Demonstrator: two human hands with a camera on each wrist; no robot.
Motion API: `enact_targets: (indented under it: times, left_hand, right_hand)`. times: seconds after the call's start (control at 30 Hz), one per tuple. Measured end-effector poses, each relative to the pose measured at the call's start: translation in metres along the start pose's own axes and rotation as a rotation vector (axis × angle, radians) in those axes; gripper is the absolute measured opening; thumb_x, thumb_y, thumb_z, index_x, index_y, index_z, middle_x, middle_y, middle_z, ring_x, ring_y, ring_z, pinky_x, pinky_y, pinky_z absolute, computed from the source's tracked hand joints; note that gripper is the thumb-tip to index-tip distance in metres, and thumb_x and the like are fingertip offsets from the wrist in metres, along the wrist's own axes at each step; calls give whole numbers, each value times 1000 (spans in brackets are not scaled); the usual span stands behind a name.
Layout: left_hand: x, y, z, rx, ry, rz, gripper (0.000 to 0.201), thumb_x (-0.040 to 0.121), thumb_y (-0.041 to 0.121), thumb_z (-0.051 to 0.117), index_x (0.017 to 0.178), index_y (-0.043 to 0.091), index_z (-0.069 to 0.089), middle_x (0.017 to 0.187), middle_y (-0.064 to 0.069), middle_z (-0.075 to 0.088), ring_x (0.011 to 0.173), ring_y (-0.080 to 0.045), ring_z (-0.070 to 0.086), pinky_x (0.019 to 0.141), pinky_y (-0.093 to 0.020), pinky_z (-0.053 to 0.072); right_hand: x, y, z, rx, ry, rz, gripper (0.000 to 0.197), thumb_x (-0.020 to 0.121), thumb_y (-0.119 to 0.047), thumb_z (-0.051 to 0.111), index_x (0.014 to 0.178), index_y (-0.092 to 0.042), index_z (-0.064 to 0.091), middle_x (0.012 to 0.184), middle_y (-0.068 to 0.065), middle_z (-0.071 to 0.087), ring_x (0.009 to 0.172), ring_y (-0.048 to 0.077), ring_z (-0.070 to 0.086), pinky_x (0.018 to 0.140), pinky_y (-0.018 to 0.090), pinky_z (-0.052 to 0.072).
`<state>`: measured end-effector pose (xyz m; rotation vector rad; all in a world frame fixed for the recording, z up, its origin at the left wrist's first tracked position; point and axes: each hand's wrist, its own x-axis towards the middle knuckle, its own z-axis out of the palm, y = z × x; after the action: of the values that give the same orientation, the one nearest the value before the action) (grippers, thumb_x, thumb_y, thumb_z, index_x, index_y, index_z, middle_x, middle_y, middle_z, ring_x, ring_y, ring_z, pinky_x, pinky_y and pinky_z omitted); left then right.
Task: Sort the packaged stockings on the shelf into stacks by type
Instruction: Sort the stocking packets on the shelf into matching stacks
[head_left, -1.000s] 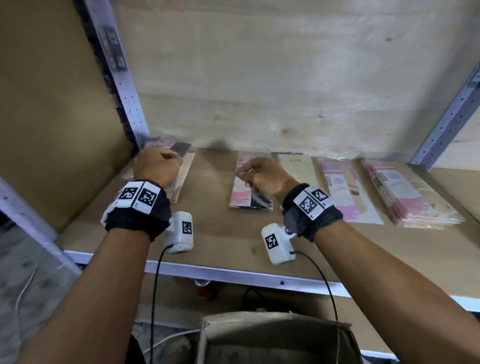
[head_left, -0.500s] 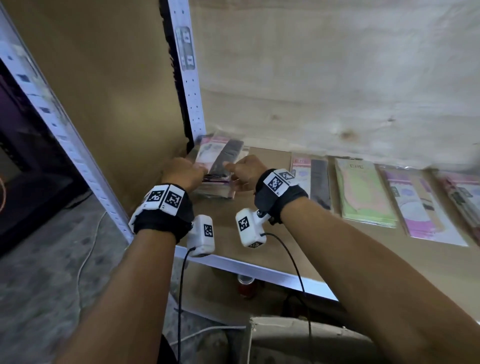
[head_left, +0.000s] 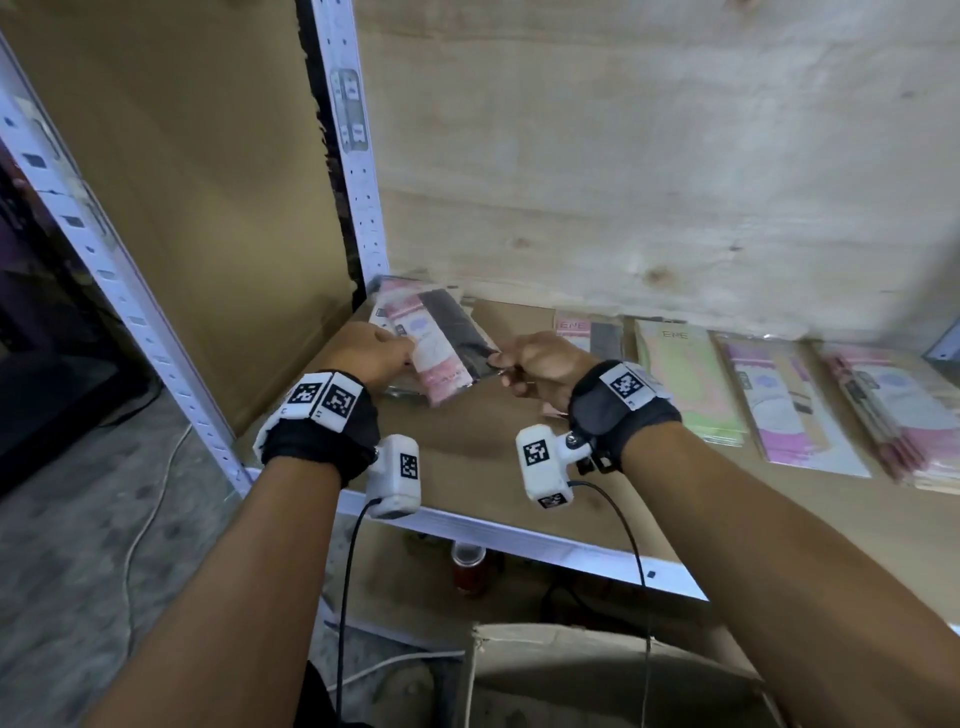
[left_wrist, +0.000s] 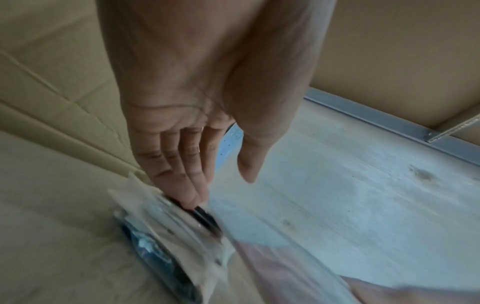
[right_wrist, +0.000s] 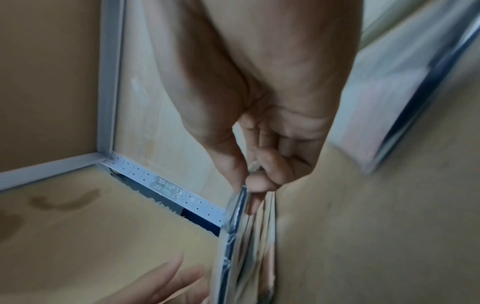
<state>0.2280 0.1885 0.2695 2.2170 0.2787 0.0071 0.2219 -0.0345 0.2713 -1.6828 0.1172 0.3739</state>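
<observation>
Both hands at the far-left corner of the shelf (head_left: 467, 467), working one pink-and-black stocking packet (head_left: 447, 345). Right hand (head_left: 540, 366) pinches the packet's near right edge between thumb and curled fingers; the wrist view shows the clear wrap caught in that pinch, possibly more than one layer — too blurred to count. Left hand (head_left: 371, 353) has its fingers straight and together, tips against the packet's left edge and the pile beneath; thumb free, no curl around anything.

Packet sits tilted atop the left corner stack (head_left: 387, 317), hard by the white shelf upright (head_left: 358, 208), not yet squared to the pile.

Along the shelf to the right, in order: another pink-and-black packet (head_left: 589, 332) lying flat, a pale green stack (head_left: 685, 379), a pink-and-white stack (head_left: 784, 405), and a thicker pink pile (head_left: 893, 415) at the far right, fanned at its edge.

Judgement: sorting looks well along. Several separate groups already stand apart by colour. Left to do, as far as seen: settle the held packet onto the corner stack, likely bring over the lone pink-and-black packet of seemingly the same type, and tidy the fanned right pile. Right end of the shelf runs out of view, so more may remain there
</observation>
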Motion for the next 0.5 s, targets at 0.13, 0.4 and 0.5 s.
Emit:
enact_targets:
  times: [0.13, 0.4, 0.5]
  left_hand:
    - [5, 7, 14, -384, 2, -35, 50, 82, 53, 62, 98, 6, 70, 87, -11, 78, 82, -29, 76, 87, -42, 59]
    - [-18, 41, 40, -439, 67, 144, 41, 77, 61, 67, 94, 24, 72, 89, -6, 77, 68, -24, 73, 68, -38, 59]
    - [-29, 53, 62, -354, 17, 240, 35, 90, 45, 67, 82, 12, 71, 75, -8, 72, 55, -16, 68, 54, -26, 51]
  right_hand:
    - [-42, 12, -43, -6, -11, -103, 22, 92, 6, 58, 113, 1, 61, 79, 8, 54, 55, 13, 46, 46, 21, 35]
    - [-104, 39, -140, -37, -12, -112, 28, 95, 0, 57, 122, -4, 63, 78, 4, 57, 57, 14, 47, 51, 24, 37]
    - [-116, 49, -165, -25, -36, -92, 22, 94, 0, 56, 112, -8, 66, 75, 4, 61, 59, 17, 49, 52, 25, 41]
